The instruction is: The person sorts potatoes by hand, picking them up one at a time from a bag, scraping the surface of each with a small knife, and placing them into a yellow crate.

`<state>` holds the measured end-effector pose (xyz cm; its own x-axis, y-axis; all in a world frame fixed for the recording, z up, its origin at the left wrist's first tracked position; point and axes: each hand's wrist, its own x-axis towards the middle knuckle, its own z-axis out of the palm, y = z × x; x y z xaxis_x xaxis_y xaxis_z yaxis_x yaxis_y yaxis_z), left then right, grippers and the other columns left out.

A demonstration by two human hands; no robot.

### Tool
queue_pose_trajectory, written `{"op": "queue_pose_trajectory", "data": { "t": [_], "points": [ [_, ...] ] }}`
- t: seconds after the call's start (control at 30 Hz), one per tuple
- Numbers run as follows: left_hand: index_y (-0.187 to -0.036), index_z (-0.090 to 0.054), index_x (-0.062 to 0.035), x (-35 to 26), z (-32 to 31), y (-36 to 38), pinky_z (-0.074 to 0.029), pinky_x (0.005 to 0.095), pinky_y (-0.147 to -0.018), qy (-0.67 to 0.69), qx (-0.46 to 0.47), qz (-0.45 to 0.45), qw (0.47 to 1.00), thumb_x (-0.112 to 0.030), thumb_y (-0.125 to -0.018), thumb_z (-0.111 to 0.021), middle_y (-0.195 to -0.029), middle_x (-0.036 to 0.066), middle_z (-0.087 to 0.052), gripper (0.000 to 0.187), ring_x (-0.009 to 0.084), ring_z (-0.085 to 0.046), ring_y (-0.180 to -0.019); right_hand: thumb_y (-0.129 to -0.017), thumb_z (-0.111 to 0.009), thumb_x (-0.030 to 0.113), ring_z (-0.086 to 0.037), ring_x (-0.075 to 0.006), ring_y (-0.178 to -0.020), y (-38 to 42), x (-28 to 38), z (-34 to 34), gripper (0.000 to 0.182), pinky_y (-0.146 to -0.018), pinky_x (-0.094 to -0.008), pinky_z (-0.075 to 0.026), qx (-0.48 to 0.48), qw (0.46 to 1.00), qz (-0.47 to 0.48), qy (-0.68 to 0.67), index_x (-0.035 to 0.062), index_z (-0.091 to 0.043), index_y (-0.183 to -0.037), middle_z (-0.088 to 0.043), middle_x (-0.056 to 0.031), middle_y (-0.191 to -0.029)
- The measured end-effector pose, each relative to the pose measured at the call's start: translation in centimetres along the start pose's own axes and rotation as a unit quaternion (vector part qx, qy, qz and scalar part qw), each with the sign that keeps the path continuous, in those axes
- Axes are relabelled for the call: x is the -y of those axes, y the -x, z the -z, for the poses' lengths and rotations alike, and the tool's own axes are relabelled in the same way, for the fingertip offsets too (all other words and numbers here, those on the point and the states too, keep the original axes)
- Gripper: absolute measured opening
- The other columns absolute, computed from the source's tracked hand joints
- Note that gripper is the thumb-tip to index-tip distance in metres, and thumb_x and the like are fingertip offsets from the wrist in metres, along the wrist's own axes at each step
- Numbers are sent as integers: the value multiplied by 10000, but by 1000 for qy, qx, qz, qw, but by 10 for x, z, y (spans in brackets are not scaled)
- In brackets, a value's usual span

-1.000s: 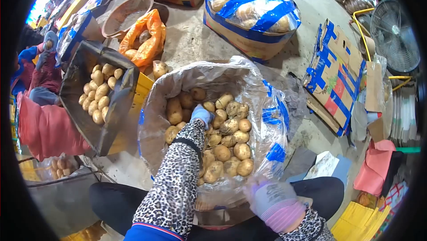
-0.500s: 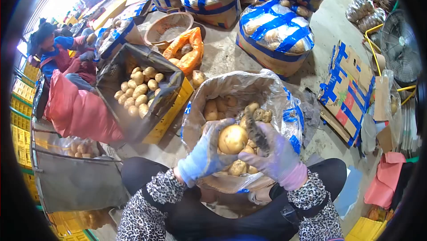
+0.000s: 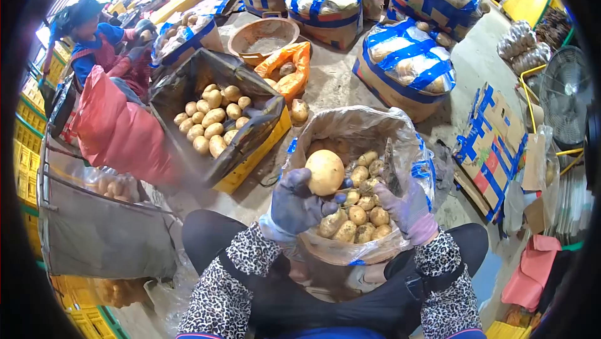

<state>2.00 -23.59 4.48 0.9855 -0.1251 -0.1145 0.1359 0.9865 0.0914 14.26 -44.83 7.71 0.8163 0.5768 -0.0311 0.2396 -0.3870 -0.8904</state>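
My left hand [image 3: 293, 206], in a dirty blue work glove, grips a large pale potato [image 3: 325, 172], its fingers wrapped round the lower side. The potato is over the left part of a plastic-lined box [image 3: 418, 151] between my knees. Inside that box lie several smaller potatoes [image 3: 358, 215], some with dirt on them. My right hand [image 3: 410, 207], in a greyish-purple glove, is at the box's right side with its fingers curled. From it a dark, narrow, pointed strip [image 3: 389, 165] rises; I cannot tell what it is.
A yellow crate [image 3: 250, 160] with dark lining holds potatoes [image 3: 213, 115] at left. Behind are an orange bag [image 3: 299, 63], a round basin [image 3: 291, 29] and taped boxes [image 3: 410, 57]. Flattened cardboard [image 3: 494, 145] and a fan [image 3: 565, 88] are right. Another person [image 3: 106, 45] sits far left.
My hands have moved apart. The large potato has gone up slightly in my left hand, which has turned; my right hand has shifted right with the dark strip. The view has shifted slightly.
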Motion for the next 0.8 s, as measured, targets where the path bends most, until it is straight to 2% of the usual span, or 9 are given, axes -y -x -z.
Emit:
{"op": "queue_pose_trajectory", "data": {
  "t": [0.23,0.37,0.43,0.5,0.53,0.6,0.67,0.73,0.8],
  "points": [
    [-1291,-474,59,-58,24,2,-610,387,-785,-8,-52,-107,993,-335,-868,-620,-1109,280,-613,596,317,-676,-844,-895,-709,170,-624,-158,-998,-1,12,4,378,-903,-311,-493,30,997,-29,-59,-34,-612,-1198,-676,-105,-1085],
    [-1314,-474,0,-155,59,-3,-555,420,-909,-143,-132,-256,947,-403,-939,-573,-1189,247,-597,560,336,-641,-1013,-897,-720,169,-602,-129,-970,7,18,17,364,-874,-292,-495,2,995,-37,-88,-25,-616,-1187,-659,-76,-1069],
    [-1326,-474,-30,-148,55,-34,-527,436,-971,-298,-153,-202,921,-437,-974,-549,-1229,231,-589,544,346,-624,-1098,-893,-719,194,-637,-164,-969,9,27,26,384,-872,-309,-501,-5,996,-38,-77,-27,-613,-1188,-686,-114,-1050],
    [-1367,-469,-72,-94,45,-82,-490,467,-1006,-527,-229,-44,817,-337,-891,-663,-1317,217,-542,579,357,-578,-1178,-876,-735,260,-674,-225,-935,8,16,30,416,-842,-328,-510,-11,999,-24,-46,-31,-629,-1154,-702,-151,-1006],
    [-1399,-454,-86,-61,15,-109,-476,484,-1021,-492,-283,94,818,-255,-815,-759,-1394,218,-500,680,376,-540,-1242,-872,-739,273,-678,-240,-926,8,14,34,421,-832,-334,-514,-7,999,-43,-29,-31,-634,-1144,-703,-155,-995],
    [-1395,-478,-100,-12,99,-150,-435,491,-1039,-916,-38,100,386,-192,-801,-731,-1393,224,-500,652,388,-534,-1241,-862,-747,298,-685,-269,-907,6,17,42,433,-814,-348,-521,0,997,-78,7,-30,-644,-1125,-705,-163,-973],
    [-1389,-487,-92,19,136,-182,-431,489,-1038,-948,-9,259,187,-223,-870,-622,-1404,215,-494,552,396,-533,-1242,-855,-759,256,-698,-271,-869,4,12,46,427,-796,-356,-536,-21,996,-70,-46,-48,-636,-1127,-709,-176,-950],
    [-1380,-504,-106,30,206,-188,-439,516,-1020,-948,-7,299,105,-231,-913,-534,-1413,185,-495,484,378,-531,-1251,-852,-762,235,-703,-268,-863,6,2,49,423,-788,-363,-545,-45,996,-53,-63,-58,-631,-1129,-708,-184,-946],
    [-1382,-492,-119,37,237,-187,-426,530,-1037,-941,-79,289,156,-161,-944,-509,-1428,160,-484,440,348,-506,-1296,-857,-766,243,-708,-298,-845,11,2,54,531,-759,-368,-558,-50,999,-10,-19,-84,-554,-1218,-698,-201,-951]
  ]
}}
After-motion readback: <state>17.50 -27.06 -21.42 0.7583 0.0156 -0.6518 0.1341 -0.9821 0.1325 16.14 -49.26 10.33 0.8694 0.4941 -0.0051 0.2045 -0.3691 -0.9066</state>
